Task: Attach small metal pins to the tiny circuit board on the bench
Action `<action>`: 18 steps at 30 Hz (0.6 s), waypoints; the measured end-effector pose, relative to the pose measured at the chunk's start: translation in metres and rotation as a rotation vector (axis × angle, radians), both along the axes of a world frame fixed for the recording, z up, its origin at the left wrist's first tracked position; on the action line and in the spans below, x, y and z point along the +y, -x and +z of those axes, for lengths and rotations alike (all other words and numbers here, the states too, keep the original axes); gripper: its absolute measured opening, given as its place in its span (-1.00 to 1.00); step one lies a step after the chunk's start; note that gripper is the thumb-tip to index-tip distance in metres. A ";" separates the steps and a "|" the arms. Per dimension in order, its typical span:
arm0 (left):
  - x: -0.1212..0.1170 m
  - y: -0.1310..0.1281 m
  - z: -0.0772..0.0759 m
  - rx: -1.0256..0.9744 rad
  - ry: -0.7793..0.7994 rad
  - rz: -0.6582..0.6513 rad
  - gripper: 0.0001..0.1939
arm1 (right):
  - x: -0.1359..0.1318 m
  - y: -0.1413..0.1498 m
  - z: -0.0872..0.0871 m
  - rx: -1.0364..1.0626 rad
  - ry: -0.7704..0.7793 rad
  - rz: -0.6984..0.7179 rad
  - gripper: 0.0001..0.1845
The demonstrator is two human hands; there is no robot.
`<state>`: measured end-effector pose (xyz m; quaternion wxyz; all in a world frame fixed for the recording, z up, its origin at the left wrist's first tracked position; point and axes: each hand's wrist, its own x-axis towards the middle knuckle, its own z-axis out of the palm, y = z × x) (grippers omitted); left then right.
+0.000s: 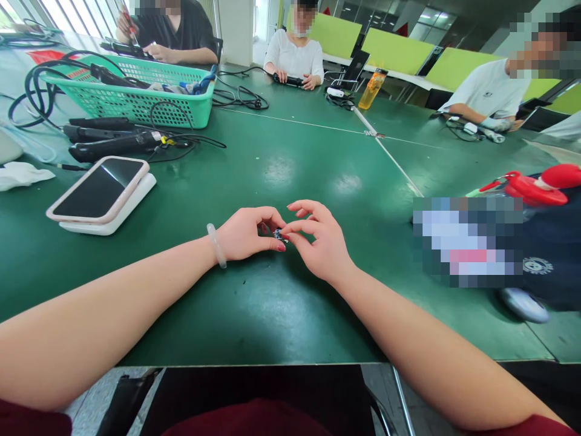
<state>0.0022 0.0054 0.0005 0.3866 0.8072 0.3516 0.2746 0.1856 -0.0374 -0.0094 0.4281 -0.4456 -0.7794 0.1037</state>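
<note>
Above the green table point(281, 315), both hands meet at a small dark part with silvery bits point(278, 234), too small for me to tell its kind. My left hand point(245, 233), with a pale bangle point(216, 246) at the wrist, pinches it between thumb and fingers. From the other side, my right hand point(319, 239) closes its thumb and index finger on the same part, its other fingers raised. Fingertips hide some of the part.
To the left lies a phone point(102, 188) on a white box point(109, 224). Behind it are black hair straighteners point(113, 144) with cables and a green basket point(136, 100). A dark bag point(554, 236) and a mouse point(524, 304) are at right. Several people sit around the table.
</note>
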 end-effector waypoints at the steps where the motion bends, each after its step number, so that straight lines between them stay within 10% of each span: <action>1: 0.000 0.000 0.000 0.002 0.000 0.003 -0.66 | 0.000 -0.001 0.001 -0.008 0.003 0.000 -0.84; 18: 0.005 0.001 -0.003 0.138 -0.030 0.094 -0.71 | 0.021 -0.018 -0.014 -0.309 0.280 -0.045 -0.89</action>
